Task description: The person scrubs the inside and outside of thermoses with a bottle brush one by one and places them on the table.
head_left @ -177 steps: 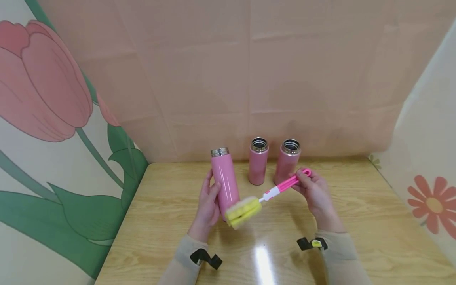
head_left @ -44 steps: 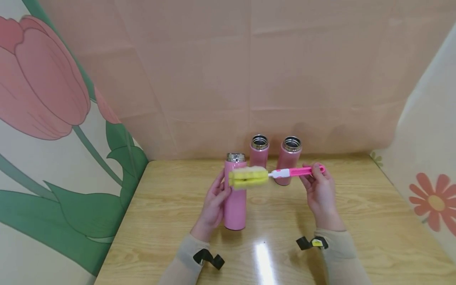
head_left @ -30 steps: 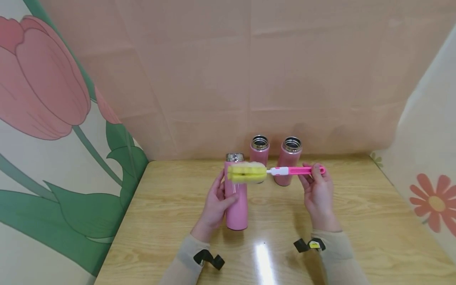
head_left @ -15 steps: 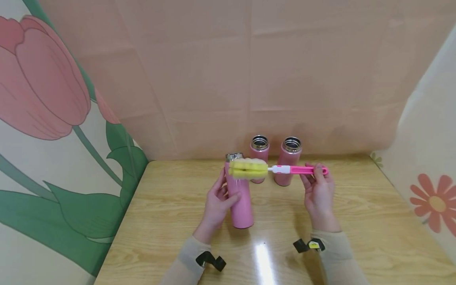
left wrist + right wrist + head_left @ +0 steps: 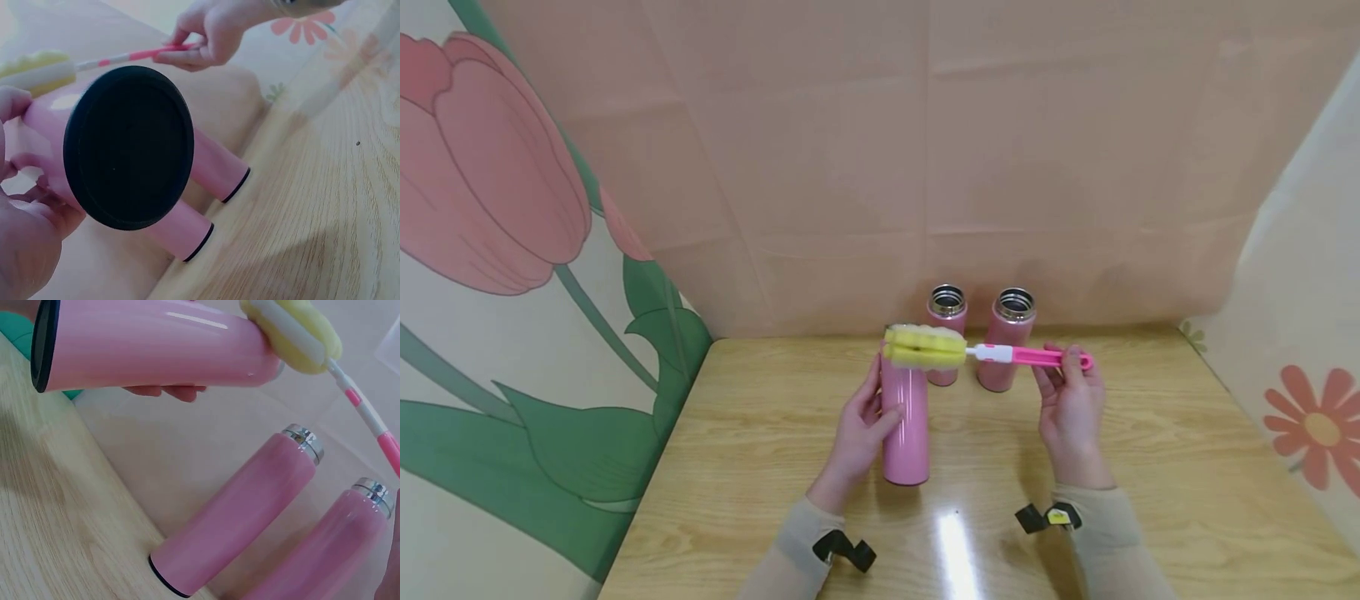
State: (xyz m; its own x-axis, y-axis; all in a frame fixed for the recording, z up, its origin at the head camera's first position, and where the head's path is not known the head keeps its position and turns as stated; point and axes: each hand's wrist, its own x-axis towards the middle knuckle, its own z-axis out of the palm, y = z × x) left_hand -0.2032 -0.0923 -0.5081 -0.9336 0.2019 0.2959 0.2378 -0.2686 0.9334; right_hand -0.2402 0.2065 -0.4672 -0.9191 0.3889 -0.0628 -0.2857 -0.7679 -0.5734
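Observation:
My left hand grips a pink thermos bottle by its side, holding it raised over the table. Its black base faces the left wrist camera. In my right hand is the pink handle of a bottle brush, pinched near its looped end. The brush lies level, its yellow sponge head across the upper part of the bottle and hiding most of the metal neck in the head view. The sponge is outside the bottle, right at its shoulder in the right wrist view.
Two more pink thermos bottles, one on the left and one on the right, stand uncapped at the back of the wooden table. A pinkish cloth backdrop hangs behind them, with flowered panels at both sides.
The brush has gone from slanting low by the bottle's base to level at its top, rising slightly in the last second. The bottle has shifted right, tilting and then straightening.

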